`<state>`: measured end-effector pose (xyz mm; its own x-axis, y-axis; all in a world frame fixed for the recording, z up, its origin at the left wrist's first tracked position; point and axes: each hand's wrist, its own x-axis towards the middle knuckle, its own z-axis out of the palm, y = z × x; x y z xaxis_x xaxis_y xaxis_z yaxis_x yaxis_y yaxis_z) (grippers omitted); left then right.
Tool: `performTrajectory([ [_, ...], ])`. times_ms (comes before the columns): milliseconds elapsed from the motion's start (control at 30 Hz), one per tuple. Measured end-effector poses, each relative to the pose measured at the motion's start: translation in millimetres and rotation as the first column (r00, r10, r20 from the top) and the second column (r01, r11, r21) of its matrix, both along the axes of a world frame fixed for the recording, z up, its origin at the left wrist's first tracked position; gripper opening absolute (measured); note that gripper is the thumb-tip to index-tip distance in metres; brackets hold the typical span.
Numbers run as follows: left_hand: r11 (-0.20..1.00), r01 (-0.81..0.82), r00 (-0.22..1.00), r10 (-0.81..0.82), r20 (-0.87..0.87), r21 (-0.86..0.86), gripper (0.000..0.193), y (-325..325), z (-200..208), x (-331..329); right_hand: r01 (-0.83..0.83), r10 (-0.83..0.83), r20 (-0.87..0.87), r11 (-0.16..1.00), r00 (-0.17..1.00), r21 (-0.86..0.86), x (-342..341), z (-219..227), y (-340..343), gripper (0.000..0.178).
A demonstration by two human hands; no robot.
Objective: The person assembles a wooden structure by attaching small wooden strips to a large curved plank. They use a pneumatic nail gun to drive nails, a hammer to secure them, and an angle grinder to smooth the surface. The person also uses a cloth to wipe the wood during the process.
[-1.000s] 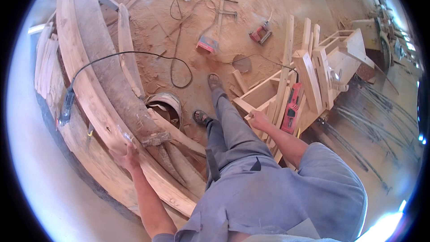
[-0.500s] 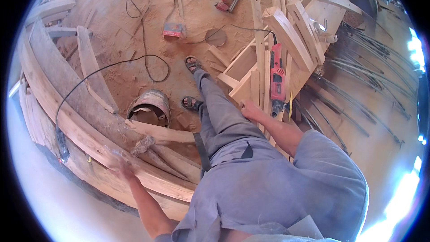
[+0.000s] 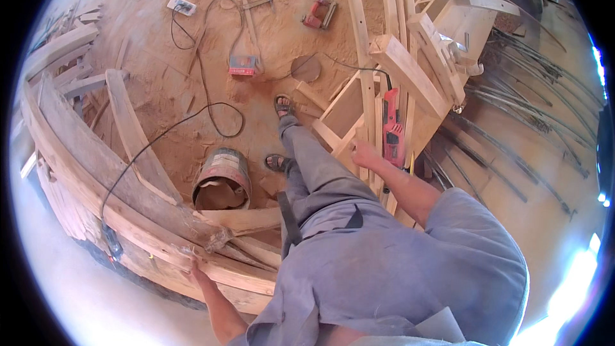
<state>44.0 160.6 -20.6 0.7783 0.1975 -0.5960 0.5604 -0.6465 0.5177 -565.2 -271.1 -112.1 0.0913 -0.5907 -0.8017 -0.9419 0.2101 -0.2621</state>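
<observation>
My left hand rests at the edge of a long curved wooden beam, over on the left. Blur and the beam's edge keep its fingers from showing clearly. On the right, my right hand is closed, knuckles up, beside upright wooden strips. Whatever its fingers hold, if anything, is hidden. Just right of it lies a red corded power tool along the wooden pieces. A black-cabled tool hangs over the curved beam, farther left than my left hand.
A dusty bucket sits beside my sandalled feet. Farther off on the sawdust-covered floor are a red nail gun, a metal bar clamp, a small red box and a white power strip. Metal rods lie at right; cables cross the floor.
The view has turned, so the bucket and beams sit lower and farther right. My left hand appears farther right and lower along the beam. The right hand stays closed beside the strips.
</observation>
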Motion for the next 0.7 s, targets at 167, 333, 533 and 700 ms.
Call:
performTrajectory([
  [167, 0.972, 0.074, 0.989, -0.042, -0.143, 0.224, 0.105, -51, 43, -15, -0.031, 0.029, -0.036, 0.998, 0.999, -0.056, 24, -4, -101, 0.026],
  [333, 0.988, 0.043, 0.970, -0.006, -0.243, 0.148, 0.090, -62, 47, 17, -0.072, 0.073, -0.005, 0.974, 0.997, -0.213, 31, -27, -196, 0.023],
  [533, 0.970, -0.243, 0.970, 0.243, -0.003, 0.030, 0.090, -73, 20, 71, -0.104, 0.096, -0.049, 0.975, 0.994, -0.194, 106, -26, -307, 0.022],
  [700, 0.970, -0.136, 0.988, 0.116, 0.105, 0.203, 0.075, -93, 40, 100, -0.419, 0.404, -0.211, 0.908, 0.890, -0.030, 104, -167, -358, 0.022],
])
